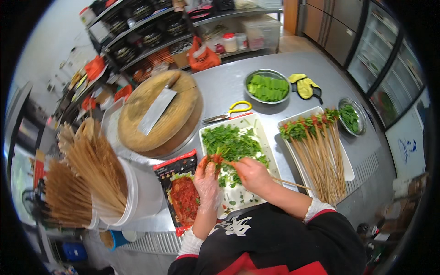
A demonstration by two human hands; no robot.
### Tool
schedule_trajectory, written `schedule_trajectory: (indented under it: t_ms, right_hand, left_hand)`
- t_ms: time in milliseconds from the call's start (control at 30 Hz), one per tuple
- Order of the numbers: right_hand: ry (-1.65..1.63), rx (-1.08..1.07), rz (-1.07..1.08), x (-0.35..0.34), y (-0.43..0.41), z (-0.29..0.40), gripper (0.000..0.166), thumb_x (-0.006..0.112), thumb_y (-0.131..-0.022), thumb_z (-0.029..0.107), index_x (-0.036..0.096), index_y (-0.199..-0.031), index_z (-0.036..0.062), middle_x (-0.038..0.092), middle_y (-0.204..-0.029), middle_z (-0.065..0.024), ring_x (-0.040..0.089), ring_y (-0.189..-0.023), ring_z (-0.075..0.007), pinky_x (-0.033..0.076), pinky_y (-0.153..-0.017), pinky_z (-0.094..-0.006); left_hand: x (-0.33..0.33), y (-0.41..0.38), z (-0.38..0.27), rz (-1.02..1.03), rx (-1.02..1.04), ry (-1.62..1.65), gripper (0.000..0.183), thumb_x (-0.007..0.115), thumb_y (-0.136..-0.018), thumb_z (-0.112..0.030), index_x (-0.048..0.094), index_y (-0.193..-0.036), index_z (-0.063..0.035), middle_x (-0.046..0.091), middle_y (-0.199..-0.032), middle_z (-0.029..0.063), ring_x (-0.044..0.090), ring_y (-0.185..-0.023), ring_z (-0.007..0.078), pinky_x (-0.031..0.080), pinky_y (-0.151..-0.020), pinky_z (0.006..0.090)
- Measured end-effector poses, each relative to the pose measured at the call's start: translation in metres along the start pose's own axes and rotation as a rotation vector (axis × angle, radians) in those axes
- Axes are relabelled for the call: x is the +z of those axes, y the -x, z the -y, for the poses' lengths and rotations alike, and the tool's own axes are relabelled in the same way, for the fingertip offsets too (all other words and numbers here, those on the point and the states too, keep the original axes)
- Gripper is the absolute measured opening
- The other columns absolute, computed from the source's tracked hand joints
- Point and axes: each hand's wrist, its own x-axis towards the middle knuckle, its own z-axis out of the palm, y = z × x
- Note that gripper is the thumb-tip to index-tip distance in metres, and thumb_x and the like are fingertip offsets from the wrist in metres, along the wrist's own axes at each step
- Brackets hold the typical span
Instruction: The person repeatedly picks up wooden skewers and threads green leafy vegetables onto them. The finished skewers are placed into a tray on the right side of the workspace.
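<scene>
My left hand (208, 184), in a thin clear glove, holds a red-coated piece of food with green herb (216, 160). My right hand (253, 177) grips a wooden skewer (290, 183) whose front end meets that piece. Both hands are over a white tray (271, 151) with chopped green herbs (237, 141). Left of the tray lies a plastic pack of red marinated meat (185, 199). On the right, a second white tray (348, 168) bears many skewers (321, 158) with red and green food at their far ends.
Beyond the tray lie yellow-handled scissors (228, 113) and a steel bowl of cut greens (268, 87). A cleaver (157, 110) rests on a round wooden block (137, 118). Tubs of bare skewers (132, 192) stand left; yellow gloves (305, 87) and another greens bowl (350, 117) are right.
</scene>
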Motion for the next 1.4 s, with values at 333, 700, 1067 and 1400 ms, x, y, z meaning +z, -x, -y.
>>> schedule_trajectory:
  t_ms: [333, 700, 1067, 1400]
  right_hand:
    - [-0.066, 0.186, 0.019, -0.009, 0.014, -0.014, 0.011, 0.059, -0.074, 0.003, 0.062, -0.085, 0.0018, 0.055, -0.072, -0.0127, 0.056, -0.061, -0.0303, 0.047, -0.054, -0.0362]
    - [0.371, 0.458, -0.618, -0.167, 0.035, -0.095, 0.016, 0.056, -0.077, 0.002, 0.062, -0.092, 0.002, 0.059, -0.079, -0.0149, 0.058, -0.072, -0.0295, 0.046, -0.063, -0.0355]
    - [0.591, 0.529, -0.571, -0.168, 0.062, -0.168, 0.014, 0.057, -0.075, 0.005, 0.062, -0.087, 0.0032, 0.06, -0.076, -0.0158, 0.058, -0.071, -0.0329, 0.047, -0.062, -0.0392]
    - [0.634, 0.687, -0.909, -0.174, 0.077, -0.178, 0.024, 0.05, -0.083, 0.013, 0.055, -0.101, -0.0029, 0.056, -0.1, -0.0189, 0.052, -0.092, -0.0351, 0.042, -0.081, -0.0411]
  left_hand:
    - [0.006, 0.0, 0.014, 0.087, -0.13, -0.087, 0.031, 0.053, -0.086, -0.005, 0.048, -0.115, 0.0019, 0.057, -0.106, 0.0091, 0.056, -0.092, 0.0143, 0.046, -0.078, 0.0242]
    - [-0.023, -0.001, 0.01, 0.092, -0.198, -0.068, 0.041, 0.052, -0.085, -0.005, 0.036, -0.122, -0.0034, 0.048, -0.115, 0.0121, 0.054, -0.099, 0.023, 0.048, -0.08, 0.0312]
    - [-0.024, 0.003, 0.005, 0.092, -0.197, -0.095, 0.037, 0.053, -0.083, -0.003, 0.039, -0.117, -0.0046, 0.051, -0.11, 0.0122, 0.055, -0.096, 0.0237, 0.048, -0.076, 0.031]
    - [-0.031, 0.006, -0.002, 0.025, -0.188, -0.124, 0.038, 0.055, -0.083, -0.006, 0.039, -0.118, -0.0066, 0.053, -0.109, 0.0102, 0.055, -0.095, 0.024, 0.047, -0.076, 0.0331]
